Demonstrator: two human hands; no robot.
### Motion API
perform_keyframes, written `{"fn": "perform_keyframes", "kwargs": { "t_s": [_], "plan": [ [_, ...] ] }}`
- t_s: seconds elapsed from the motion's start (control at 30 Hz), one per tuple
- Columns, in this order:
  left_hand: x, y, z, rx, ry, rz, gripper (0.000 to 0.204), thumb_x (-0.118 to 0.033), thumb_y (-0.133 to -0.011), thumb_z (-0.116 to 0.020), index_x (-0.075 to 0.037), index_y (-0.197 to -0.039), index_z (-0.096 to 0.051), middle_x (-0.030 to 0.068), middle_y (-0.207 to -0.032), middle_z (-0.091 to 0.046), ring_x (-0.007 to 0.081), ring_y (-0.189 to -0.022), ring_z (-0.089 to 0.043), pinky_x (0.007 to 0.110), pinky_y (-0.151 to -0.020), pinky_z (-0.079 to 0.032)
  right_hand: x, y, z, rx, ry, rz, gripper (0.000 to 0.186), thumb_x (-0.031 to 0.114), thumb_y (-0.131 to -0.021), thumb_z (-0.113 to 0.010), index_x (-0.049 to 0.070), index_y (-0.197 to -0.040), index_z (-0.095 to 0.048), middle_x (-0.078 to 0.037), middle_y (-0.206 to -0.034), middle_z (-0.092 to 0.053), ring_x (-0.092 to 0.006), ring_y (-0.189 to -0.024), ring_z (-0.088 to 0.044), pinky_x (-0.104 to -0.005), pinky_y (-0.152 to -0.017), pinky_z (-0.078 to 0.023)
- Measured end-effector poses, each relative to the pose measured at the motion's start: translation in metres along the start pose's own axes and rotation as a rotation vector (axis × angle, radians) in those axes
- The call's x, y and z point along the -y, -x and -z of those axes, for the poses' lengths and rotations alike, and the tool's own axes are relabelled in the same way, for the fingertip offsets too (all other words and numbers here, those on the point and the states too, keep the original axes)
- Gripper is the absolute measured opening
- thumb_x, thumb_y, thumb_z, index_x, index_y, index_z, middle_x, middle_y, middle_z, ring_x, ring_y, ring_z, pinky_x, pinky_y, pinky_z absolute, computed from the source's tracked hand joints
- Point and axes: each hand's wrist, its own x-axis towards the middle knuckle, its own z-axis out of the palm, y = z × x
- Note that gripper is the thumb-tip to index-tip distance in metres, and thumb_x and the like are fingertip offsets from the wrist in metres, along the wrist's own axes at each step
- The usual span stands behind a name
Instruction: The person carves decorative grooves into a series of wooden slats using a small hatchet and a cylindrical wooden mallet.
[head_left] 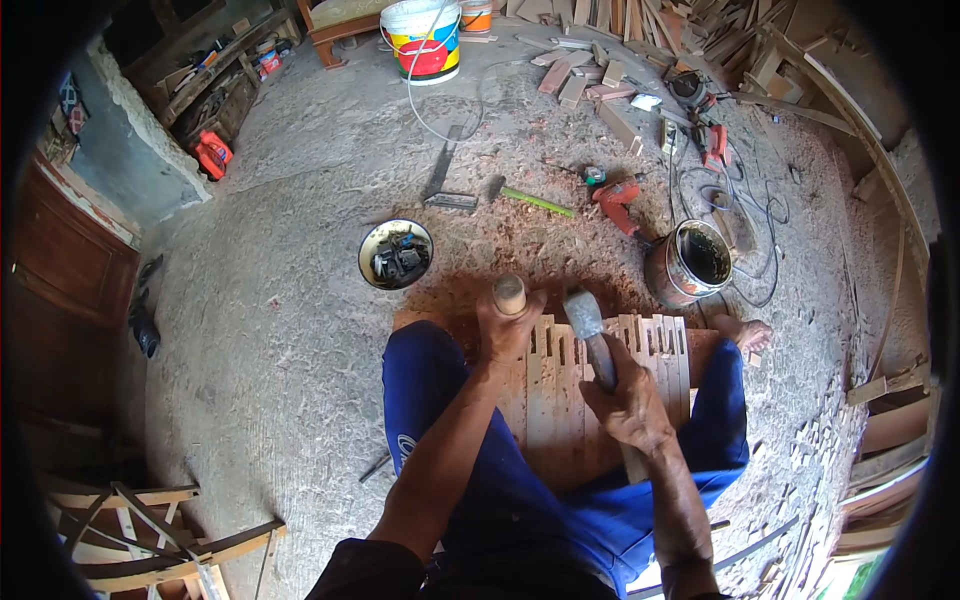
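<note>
My left hand (508, 328) is closed around an upright chisel, whose round wooden handle end (509, 292) pokes out above the fist. Its blade is hidden under the hand, at the far end of the wooden slats. My right hand (630, 405) grips the shaft of a hammer (583, 314), its pale, blocky head raised just right of the chisel. Several wooden slats (542, 405) lie side by side between my legs, with narrow slots cut near their far ends. The hammer head appears apart from the chisel handle.
Beyond the slats stand a bowl of metal parts (398, 256) and a dark-filled can (692, 262). A square (450, 200), a green-handled hammer (537, 202) and a red drill (619, 204) lie farther off. Cables (765, 215), wood offcuts (570, 78) and a paint bucket (424, 45) are behind.
</note>
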Motion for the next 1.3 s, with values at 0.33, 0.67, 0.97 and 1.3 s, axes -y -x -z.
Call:
{"fn": "perform_keyframes", "kwargs": {
  "t_s": [0.33,0.67,0.97,1.3],
  "plan": [
    [0.054,-0.005,0.036,0.031,-0.8,-0.646,0.012,-0.008,-0.086,-0.071,-0.004,-0.097,-0.066,0.0081,-0.092,-0.069,0.0258,-0.08,-0.065,0.04,-0.072,-0.052,0.083,-0.034,0.031,0.112,1.111,0.456,0.06,0.007,-0.088,-0.055,0.001,-0.145,-0.038,-0.014,-0.072,-0.065,-0.0252,-0.055,-0.064,-0.0407,-0.047,-0.049],
    [0.014,0.011,-0.01,0.006,-0.094,-0.05,0.021,-0.002,-0.082,-0.075,-0.003,-0.101,-0.066,0.0057,-0.1,-0.067,0.0185,-0.09,-0.063,0.036,-0.079,-0.05,0.081,-0.037,0.043,-0.091,0.384,0.485,0.05,0.003,-0.081,-0.06,0.004,-0.129,-0.046,-0.017,-0.065,-0.063,-0.035,-0.052,-0.065,-0.0487,-0.047,-0.05],
    [-0.007,-0.007,0.009,0.105,-0.131,-0.064,0.032,0.005,-0.08,-0.068,-0.006,-0.11,-0.063,0.0065,-0.092,-0.067,0.0152,-0.083,-0.063,0.032,-0.073,-0.052,-0.007,0.006,0.009,-0.006,0.139,0.098,0.055,0.008,-0.085,-0.063,0.003,-0.136,-0.044,-0.024,-0.08,-0.066,-0.0437,-0.076,-0.068,-0.0471,-0.067,-0.054],
    [-0.073,-0.048,-0.03,0.408,-0.431,-0.161,0.049,-0.018,-0.081,-0.082,-0.002,-0.117,-0.053,0.0173,-0.1,-0.067,0.03,-0.089,-0.068,0.041,-0.076,-0.055,-0.056,0.064,-0.03,-0.064,-0.431,-0.428,0.062,0.016,-0.085,-0.069,-0.004,-0.138,-0.045,-0.013,-0.072,-0.064,-0.02,-0.055,-0.063,-0.0353,-0.052,-0.051]
  ]
}}
